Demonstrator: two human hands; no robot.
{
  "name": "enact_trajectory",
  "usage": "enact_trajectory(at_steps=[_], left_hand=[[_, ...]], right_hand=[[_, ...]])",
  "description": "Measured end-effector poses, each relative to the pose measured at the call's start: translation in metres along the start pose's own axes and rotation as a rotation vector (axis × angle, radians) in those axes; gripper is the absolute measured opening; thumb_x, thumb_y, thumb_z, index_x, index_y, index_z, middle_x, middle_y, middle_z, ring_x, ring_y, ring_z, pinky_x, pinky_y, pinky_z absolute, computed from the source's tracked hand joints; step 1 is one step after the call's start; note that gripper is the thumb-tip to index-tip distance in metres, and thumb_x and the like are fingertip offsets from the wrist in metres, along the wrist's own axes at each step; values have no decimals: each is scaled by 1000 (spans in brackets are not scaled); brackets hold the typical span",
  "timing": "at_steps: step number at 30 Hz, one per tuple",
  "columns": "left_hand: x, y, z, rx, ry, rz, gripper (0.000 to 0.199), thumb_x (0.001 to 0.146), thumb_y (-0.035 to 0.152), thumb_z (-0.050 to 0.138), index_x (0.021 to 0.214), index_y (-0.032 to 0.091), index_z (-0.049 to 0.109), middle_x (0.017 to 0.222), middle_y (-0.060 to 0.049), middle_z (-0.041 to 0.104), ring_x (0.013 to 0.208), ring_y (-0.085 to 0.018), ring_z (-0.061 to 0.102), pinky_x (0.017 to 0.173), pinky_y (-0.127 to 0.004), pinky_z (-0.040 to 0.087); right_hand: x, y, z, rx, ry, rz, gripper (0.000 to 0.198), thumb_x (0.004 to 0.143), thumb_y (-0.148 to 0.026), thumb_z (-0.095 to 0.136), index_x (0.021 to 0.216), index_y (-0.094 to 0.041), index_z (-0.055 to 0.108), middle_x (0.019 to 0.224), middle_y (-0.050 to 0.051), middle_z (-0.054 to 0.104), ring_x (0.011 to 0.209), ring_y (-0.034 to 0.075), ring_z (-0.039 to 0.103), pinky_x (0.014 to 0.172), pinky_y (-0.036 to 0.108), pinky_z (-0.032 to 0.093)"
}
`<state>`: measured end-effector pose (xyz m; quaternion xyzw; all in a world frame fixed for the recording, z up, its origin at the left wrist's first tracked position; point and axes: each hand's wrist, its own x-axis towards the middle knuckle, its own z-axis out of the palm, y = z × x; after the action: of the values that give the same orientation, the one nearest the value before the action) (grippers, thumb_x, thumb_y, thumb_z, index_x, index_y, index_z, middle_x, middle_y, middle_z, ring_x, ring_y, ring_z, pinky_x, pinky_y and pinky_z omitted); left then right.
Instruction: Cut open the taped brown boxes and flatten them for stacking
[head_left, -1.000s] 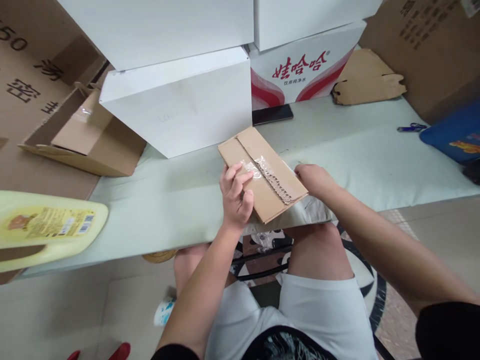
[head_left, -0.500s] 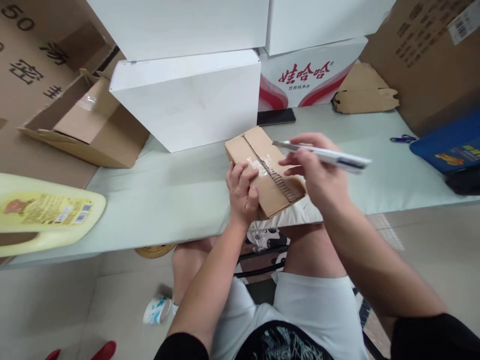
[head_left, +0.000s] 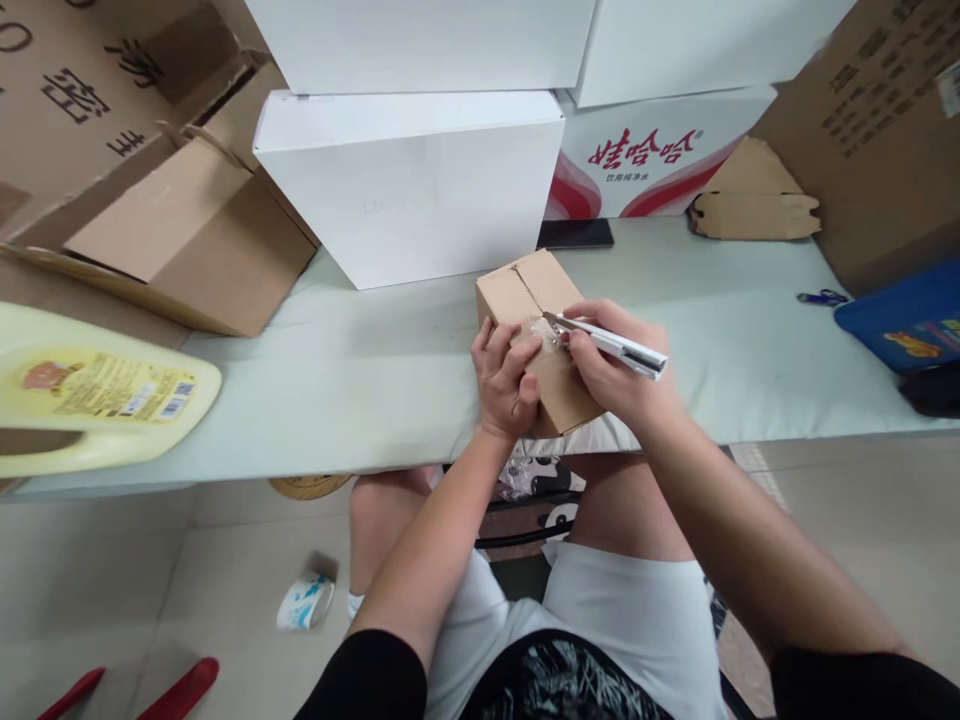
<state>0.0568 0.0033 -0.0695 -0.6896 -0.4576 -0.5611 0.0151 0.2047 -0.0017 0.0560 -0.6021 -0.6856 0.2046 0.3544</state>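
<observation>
A small brown cardboard box (head_left: 574, 398) rests at the front edge of the table, turned at an angle. Clear tape (head_left: 541, 330) lies across the seam in its top. My left hand (head_left: 506, 380) is wrapped around the box's left side, fingers on the top face. In my right hand (head_left: 619, 350) is a white utility knife (head_left: 622, 347), its blade tip touching the box top at the seam beside the tape. The right fingers hide part of the seam and the box's right side.
White boxes (head_left: 420, 200) stand stacked behind, with a black phone (head_left: 576, 234) at their foot. An open carton (head_left: 202, 230) and a pale yellow jug (head_left: 112, 390) are on the left. Flattened cardboard (head_left: 755, 215), small scissors (head_left: 823, 298) and a blue package (head_left: 907, 320) lie right.
My right hand has lowered the utility knife from above the box onto its taped seam. The left hand keeps its hold on the box. The whole view has shifted slightly.
</observation>
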Motion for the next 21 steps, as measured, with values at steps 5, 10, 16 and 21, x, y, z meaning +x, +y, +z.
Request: enact_trajectory(at_steps=[5,10,16,21], left_hand=[[2,0,0,-37,50,34,49,107,46,24,118,25,66,132,-11,67,132,-25,58,120,-50,43],[3,2,2,-32,78,49,48,108,45,24,116,24,66,131,-11,66,131,-25,59,119,-50,44],[4,1,4,-27,96,55,48,107,45,24,114,23,67,129,-10,65,130,-25,57,121,-49,41],[3,-1,4,-50,79,52,46,107,44,24,117,24,64,131,-11,63,132,-27,55,121,-50,40]], right_hand=[[1,0,1,15,3,34,27,85,-32,54,101,-24,74,84,4,79,73,21,73,74,34,56],[2,0,2,-22,-11,19,26,85,-33,55,100,-24,75,82,5,78,70,21,70,70,32,53],[3,3,0,-3,-8,-13,23,74,-33,54,84,-22,72,71,4,73,62,19,63,61,30,45],[-3,4,-4,119,74,-93,15,71,-32,50,62,-23,58,53,-1,56,50,14,47,52,29,36]])
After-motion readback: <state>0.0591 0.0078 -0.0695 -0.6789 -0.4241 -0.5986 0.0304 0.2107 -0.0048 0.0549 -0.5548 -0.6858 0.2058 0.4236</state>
